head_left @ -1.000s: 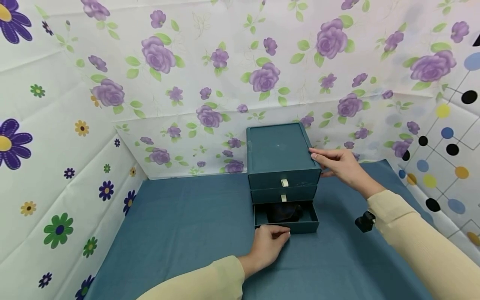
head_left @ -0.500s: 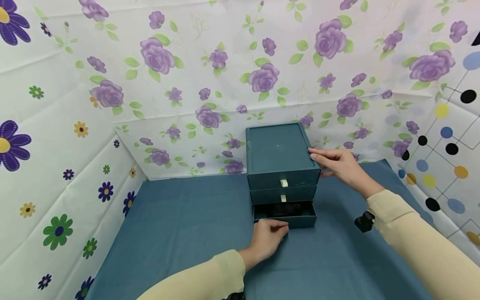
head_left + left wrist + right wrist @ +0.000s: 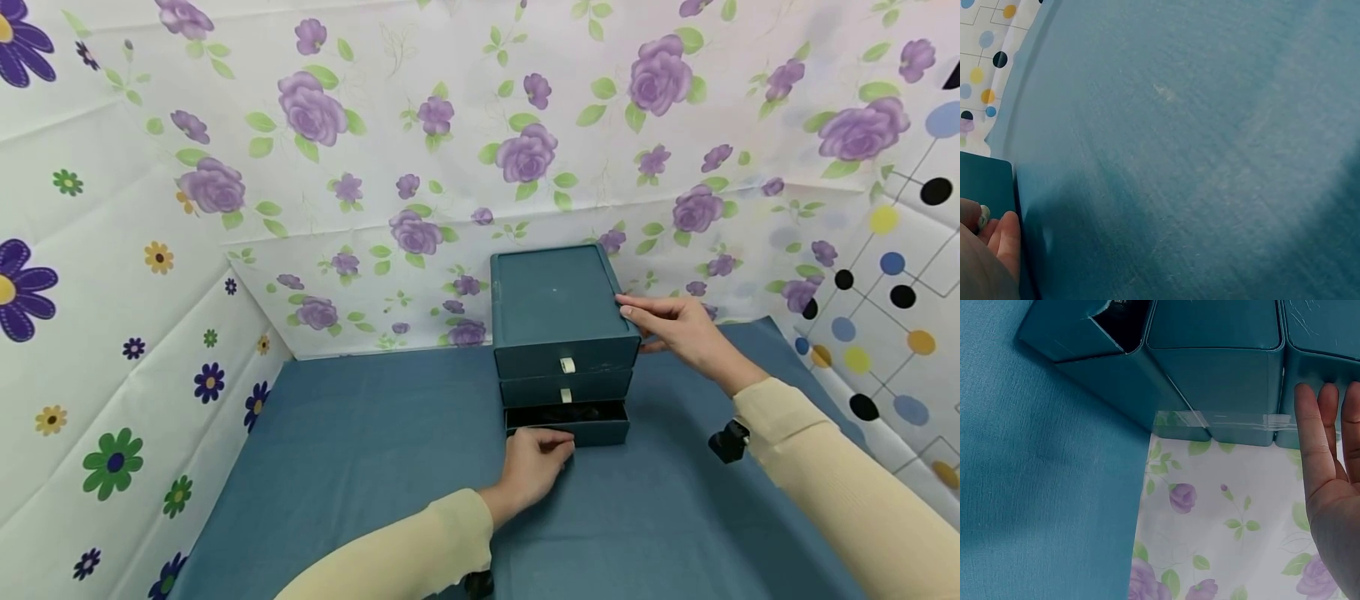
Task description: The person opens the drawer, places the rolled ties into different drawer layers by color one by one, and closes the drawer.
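Note:
A dark teal chest of three stacked drawers (image 3: 555, 300) stands on the blue cloth. Its bottom drawer (image 3: 602, 432) is pulled partly out, with something dark inside that is too shadowed to name. At that drawer's front, my left hand (image 3: 528, 465) pinches the small pale pull tab (image 3: 984, 217), best seen in the left wrist view. My right hand (image 3: 678, 335) rests against the top right edge and side of the chest. In the right wrist view its fingers (image 3: 1315, 447) lie straight against the side wall.
Behind the chest hangs a white sheet with purple roses (image 3: 420, 229). Flowered and dotted sheets close off the left and right sides. Blue cloth (image 3: 375, 433) covers the table around the chest. Clear tape (image 3: 1235, 420) runs across the chest's side.
The bottom drawer has slid inward toward the chest, my left hand travelling forward with its tab. Less of the dark content shows now. My right hand has stayed in place.

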### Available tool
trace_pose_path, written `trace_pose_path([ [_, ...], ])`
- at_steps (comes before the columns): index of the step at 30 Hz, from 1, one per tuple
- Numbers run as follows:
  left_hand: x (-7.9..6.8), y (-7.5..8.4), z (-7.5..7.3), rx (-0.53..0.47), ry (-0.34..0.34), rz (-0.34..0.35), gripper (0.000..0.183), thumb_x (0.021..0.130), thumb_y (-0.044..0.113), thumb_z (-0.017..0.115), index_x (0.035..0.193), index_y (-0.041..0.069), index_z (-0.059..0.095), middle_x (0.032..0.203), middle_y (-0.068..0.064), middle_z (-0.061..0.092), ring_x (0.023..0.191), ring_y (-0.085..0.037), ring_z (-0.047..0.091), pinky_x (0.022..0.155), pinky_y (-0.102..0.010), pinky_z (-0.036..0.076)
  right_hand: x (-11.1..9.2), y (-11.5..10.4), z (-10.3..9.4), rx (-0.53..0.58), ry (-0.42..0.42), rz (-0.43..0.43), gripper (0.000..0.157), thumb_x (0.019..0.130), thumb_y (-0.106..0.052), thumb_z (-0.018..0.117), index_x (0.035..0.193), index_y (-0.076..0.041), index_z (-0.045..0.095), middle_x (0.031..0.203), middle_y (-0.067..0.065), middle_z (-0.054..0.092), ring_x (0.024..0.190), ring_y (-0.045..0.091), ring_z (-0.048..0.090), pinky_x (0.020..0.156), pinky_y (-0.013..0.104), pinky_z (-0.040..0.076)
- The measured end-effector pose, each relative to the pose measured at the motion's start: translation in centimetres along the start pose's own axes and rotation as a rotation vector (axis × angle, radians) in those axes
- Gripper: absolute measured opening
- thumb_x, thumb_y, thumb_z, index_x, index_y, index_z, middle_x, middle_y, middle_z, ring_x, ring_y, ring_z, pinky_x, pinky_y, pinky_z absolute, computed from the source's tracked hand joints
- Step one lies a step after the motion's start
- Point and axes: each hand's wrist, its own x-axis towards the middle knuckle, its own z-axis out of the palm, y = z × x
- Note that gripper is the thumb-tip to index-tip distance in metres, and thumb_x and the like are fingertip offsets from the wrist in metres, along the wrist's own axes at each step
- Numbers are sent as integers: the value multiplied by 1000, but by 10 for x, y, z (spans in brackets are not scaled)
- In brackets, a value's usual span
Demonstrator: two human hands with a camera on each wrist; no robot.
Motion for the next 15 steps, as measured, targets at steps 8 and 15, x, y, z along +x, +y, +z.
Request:
trace_pose_path([
  [8, 8, 2, 0, 6, 9, -33, 19, 91, 23, 62, 105, 16, 73, 88, 0, 72, 68, -6, 65, 61, -18, 52, 0, 0, -1, 9, 2, 7, 46, 91, -40, 59, 132, -21, 56, 97, 9, 58, 85, 17, 57, 77, 41, 57],
  [15, 15, 3, -1, 8, 31, -39, 17, 91, 21, 63, 103, 16, 74, 90, 5, 72, 70, -12, 68, 61, -18, 53, 0, -1, 0, 7, 6, 7, 45, 90, -40, 60, 131, -21, 57, 94, 10, 57, 84, 18, 57, 76, 40, 57],
])
